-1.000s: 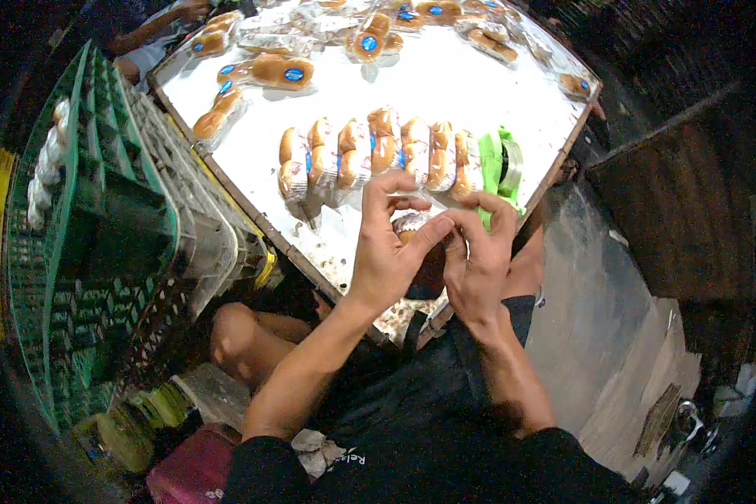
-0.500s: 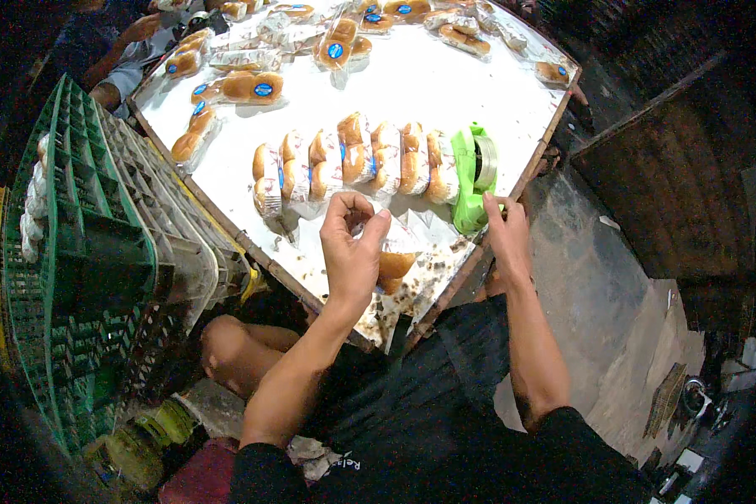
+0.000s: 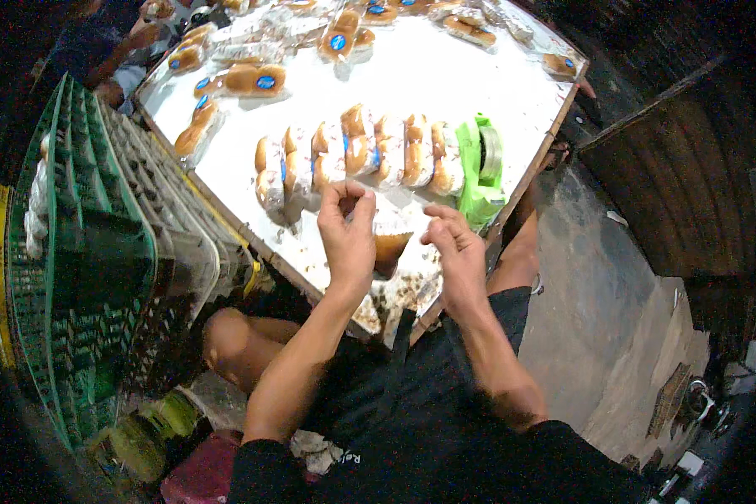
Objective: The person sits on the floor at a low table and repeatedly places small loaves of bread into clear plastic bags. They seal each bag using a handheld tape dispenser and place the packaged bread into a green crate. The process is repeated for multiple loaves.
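Between my hands a bread roll in a clear plastic bag [image 3: 392, 246] lies at the table's near corner. My left hand [image 3: 349, 239] is closed in a pinch at its left, seemingly on the film; the fingertips partly hide what they grip. On the other side my right hand [image 3: 459, 256] has its fingers curled and thumb pressed in; anything between them is too small to make out. Just beyond stands a row of several bagged bread rolls [image 3: 359, 151], side by side. A bright green tape dispenser [image 3: 472, 168] with a clear roll closes the row's right end.
More bagged rolls with blue round labels [image 3: 256, 81] lie scattered over the far part of the white table [image 3: 420, 80]. Green plastic crates [image 3: 101, 252] stand stacked at the left. Another person's arm [image 3: 130, 46] shows at the far left. A dark wooden panel [image 3: 672, 176] rises at the right.
My right hand has left the near end of the tape dispenser and moved left, to beside the bagged roll. My left hand keeps its pinch in nearly the same place.
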Action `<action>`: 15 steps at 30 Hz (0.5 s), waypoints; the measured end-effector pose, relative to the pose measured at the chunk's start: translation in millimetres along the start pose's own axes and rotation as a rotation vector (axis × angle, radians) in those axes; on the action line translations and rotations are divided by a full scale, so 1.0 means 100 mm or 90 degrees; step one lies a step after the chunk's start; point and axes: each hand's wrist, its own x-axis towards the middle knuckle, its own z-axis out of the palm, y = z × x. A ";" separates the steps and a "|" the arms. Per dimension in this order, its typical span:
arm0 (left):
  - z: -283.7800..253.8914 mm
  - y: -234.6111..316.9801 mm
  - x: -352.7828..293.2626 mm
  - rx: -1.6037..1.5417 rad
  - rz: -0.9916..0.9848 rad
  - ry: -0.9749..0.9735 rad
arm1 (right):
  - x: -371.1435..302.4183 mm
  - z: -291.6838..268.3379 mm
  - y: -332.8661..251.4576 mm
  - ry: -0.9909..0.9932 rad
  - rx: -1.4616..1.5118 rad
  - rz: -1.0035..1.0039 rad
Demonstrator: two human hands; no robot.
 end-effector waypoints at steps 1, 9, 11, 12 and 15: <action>-0.02 -0.02 0.00 -0.008 0.001 0.010 | -0.10 0.19 -0.28 -0.041 0.053 -0.011; 0.00 0.21 -0.22 0.148 0.184 -0.007 | 0.08 0.51 -0.34 -0.059 0.139 0.061; 0.00 0.34 -0.25 0.155 0.232 -0.046 | 0.26 0.25 -0.19 -0.235 0.098 0.124; -0.02 0.39 -0.24 0.104 0.186 -0.075 | 0.32 0.18 -0.13 -0.337 0.083 0.164; -0.18 0.57 -0.13 -0.093 0.017 -0.140 | 0.10 0.19 -0.24 -0.405 0.214 0.464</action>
